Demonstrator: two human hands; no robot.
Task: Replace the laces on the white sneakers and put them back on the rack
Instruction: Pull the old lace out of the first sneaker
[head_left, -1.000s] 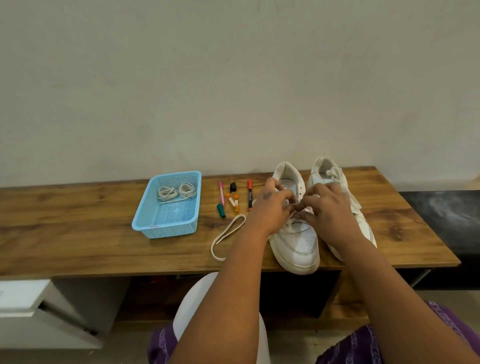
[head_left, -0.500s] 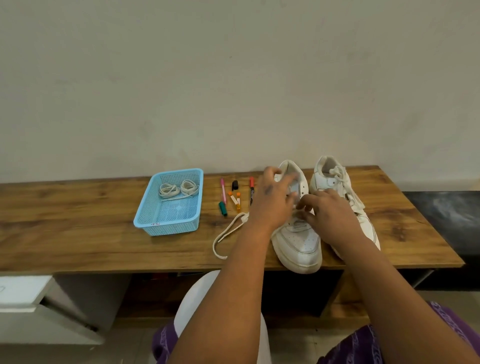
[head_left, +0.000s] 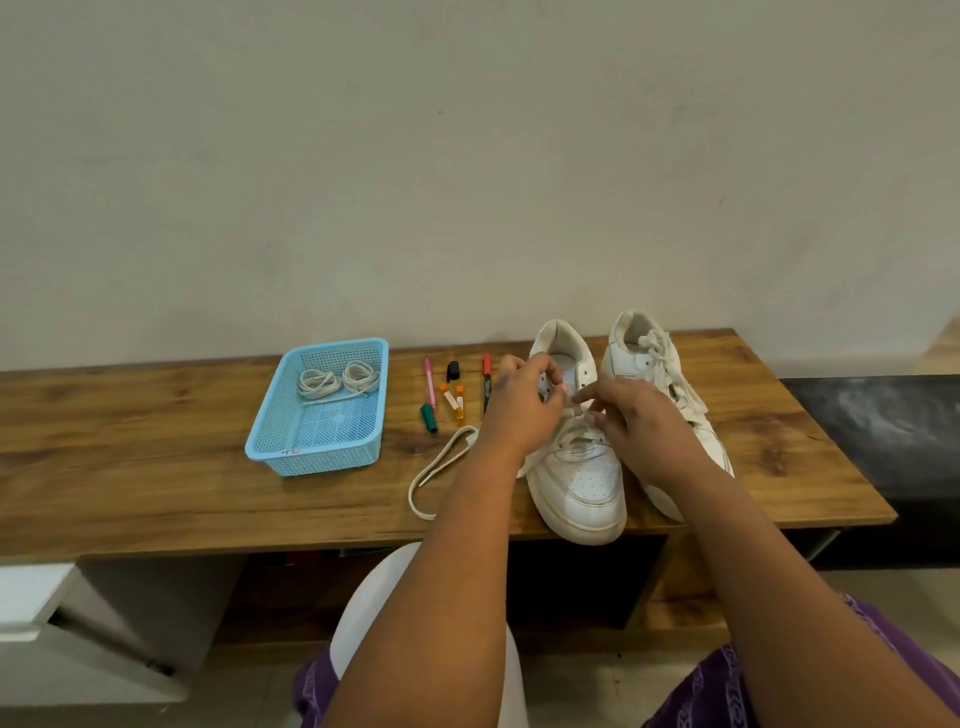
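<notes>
Only the one head view here, looking down at a wooden bench top (head_left: 156, 467) pushed against a plain wall. Two white sneakers sit toward the right end, toes pointing back at the person. The left sneaker (head_left: 582, 483) is the one being worked on: both hands are over its eyelet area. The left hand (head_left: 519, 410) has its fingers curled in over the sneaker's left eyelet row, and the fingertips look pinched together near the tongue, though what exactly they've got is too small to make out. The right hand (head_left: 639, 426) is curled too, with the fingertips pinching at a lace (head_left: 441, 467) right in the middle of the shoe; a couple of rows of it already cross the lower eyelets, and its loose end trails off to the left across the wood in a long loop. The right sneaker (head_left: 654, 364) stands just beside the first, partly hidden behind the right hand, with its laces still in and a knot bunched up near the collar. Further left there's a light blue mesh basket (head_left: 311, 452) with two coiled laces (head_left: 337, 379) lying at its far end. Between the basket and the shoes is a little scatter of markers (head_left: 457, 389): a pink one, a red-capped one, a green cap, a black cap and some orange bits. Purple patterned fabric (head_left: 717, 686) shows at the bottom of the shot.
</notes>
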